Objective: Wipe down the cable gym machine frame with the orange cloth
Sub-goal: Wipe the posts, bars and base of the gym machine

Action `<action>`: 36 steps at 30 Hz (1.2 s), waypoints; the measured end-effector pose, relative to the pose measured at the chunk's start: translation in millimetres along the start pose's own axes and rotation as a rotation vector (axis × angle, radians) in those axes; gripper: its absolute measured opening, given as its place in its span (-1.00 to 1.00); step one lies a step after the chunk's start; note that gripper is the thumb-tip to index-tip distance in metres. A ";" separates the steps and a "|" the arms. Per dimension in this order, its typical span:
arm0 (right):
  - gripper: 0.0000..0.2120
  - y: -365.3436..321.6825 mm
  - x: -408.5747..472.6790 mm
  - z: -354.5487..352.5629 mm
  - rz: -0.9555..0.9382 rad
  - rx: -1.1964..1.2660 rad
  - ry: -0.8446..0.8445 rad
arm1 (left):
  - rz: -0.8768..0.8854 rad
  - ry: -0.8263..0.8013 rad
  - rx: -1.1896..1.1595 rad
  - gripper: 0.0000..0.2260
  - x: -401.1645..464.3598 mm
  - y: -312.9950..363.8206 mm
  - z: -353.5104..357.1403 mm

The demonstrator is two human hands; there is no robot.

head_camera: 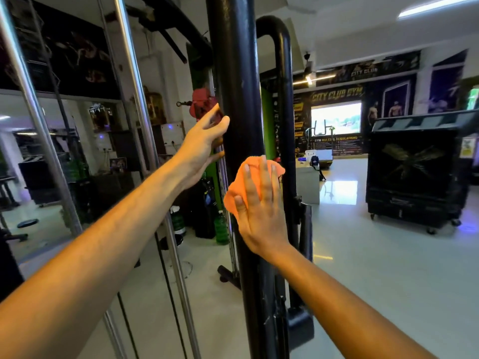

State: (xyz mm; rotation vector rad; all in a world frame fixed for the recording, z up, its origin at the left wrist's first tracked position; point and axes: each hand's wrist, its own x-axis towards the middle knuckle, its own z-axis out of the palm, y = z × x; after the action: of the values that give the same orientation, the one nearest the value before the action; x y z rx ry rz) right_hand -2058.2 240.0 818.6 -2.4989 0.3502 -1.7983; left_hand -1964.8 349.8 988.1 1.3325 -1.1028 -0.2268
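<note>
Pressing orange cloth flat-fingered, right hand faces the vertical black frame post; left hand steadies it above.

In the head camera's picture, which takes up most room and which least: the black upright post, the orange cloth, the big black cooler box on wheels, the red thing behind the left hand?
Largest to smallest, as they look:
1. black upright post, though it stands nearest the camera
2. black cooler box, farther off
3. orange cloth, partly under the right hand
4. red thing, partly behind the left hand
</note>
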 end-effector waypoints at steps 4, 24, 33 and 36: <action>-0.36 -15.2 62.8 -13.9 0.039 0.052 0.067 | -0.011 -0.008 -0.040 -0.65 0.4 1.3 -3.7; -0.25 -19.6 -40.4 37.3 0.208 0.034 0.168 | 0.018 -0.037 -0.182 -0.44 -27.0 -71.0 3.3; -0.27 -24.4 -36.7 36.9 0.265 0.023 0.132 | -0.006 -0.077 -0.185 -0.44 -43.3 -94.9 -0.7; -0.30 -24.3 -17.5 35.1 0.252 0.012 0.171 | -0.010 -0.077 -0.189 -0.43 -42.2 -99.0 -2.5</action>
State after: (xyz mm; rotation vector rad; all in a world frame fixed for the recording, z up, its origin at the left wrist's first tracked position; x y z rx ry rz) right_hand -2026.7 263.9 794.8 -2.1811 0.6284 -1.9041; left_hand -1941.1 351.4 883.1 1.1686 -1.1114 -0.3832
